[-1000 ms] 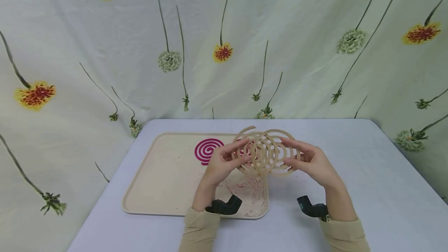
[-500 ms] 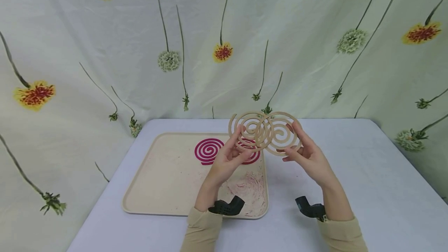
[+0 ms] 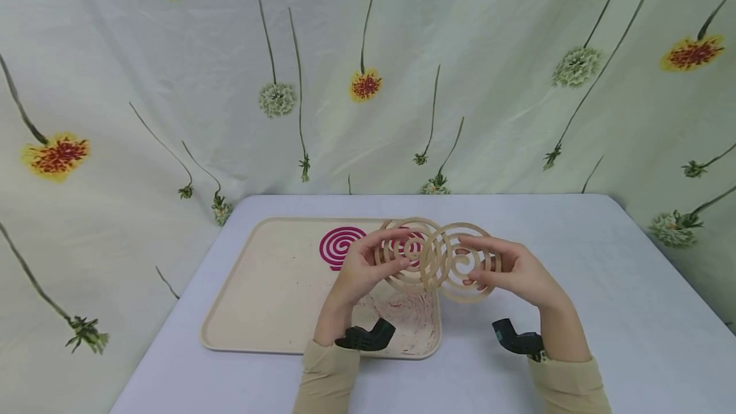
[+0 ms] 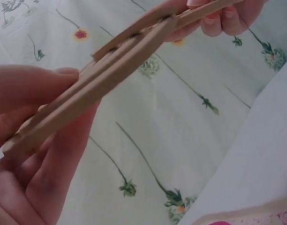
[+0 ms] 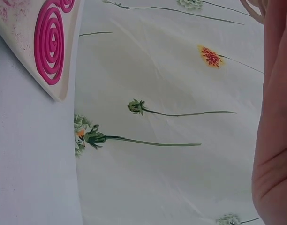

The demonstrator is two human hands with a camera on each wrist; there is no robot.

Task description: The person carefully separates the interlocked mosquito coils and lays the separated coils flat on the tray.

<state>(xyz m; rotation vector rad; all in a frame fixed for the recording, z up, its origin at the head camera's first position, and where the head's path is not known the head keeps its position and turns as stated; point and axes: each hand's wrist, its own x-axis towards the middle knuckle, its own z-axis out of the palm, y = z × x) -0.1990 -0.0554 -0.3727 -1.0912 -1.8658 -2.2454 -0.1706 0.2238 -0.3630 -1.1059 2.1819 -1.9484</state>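
Two tan mosquito coils overlap in the air above the right part of the tray, their outer rings crossing in the middle. My left hand (image 3: 355, 276) pinches the left tan coil (image 3: 413, 219) between thumb and fingers. The right tan coil (image 3: 462, 225) is pinched by my right hand (image 3: 520, 273), clear of the table. Seen edge-on in the left wrist view, the tan coils (image 4: 92, 91) form a thin stack between thumb and fingers. Only the side of the right hand (image 5: 279, 117) shows in the right wrist view. Whether the coils are interlocked, I cannot tell.
A beige tray (image 3: 259, 299) lies on the white-covered table (image 3: 575, 229). It bears a magenta coil (image 3: 343, 248) and, partly hidden behind the tan ones, another magenta coil (image 5: 52, 44). Reddish crumbs speckle its near right part. A flowered cloth (image 3: 489, 24) hangs behind.
Both hands first rose and tipped the tan coils upright, then came down again and laid them flatter. Compared with one second ago, the two coils overlap less. The magenta coils stayed put.
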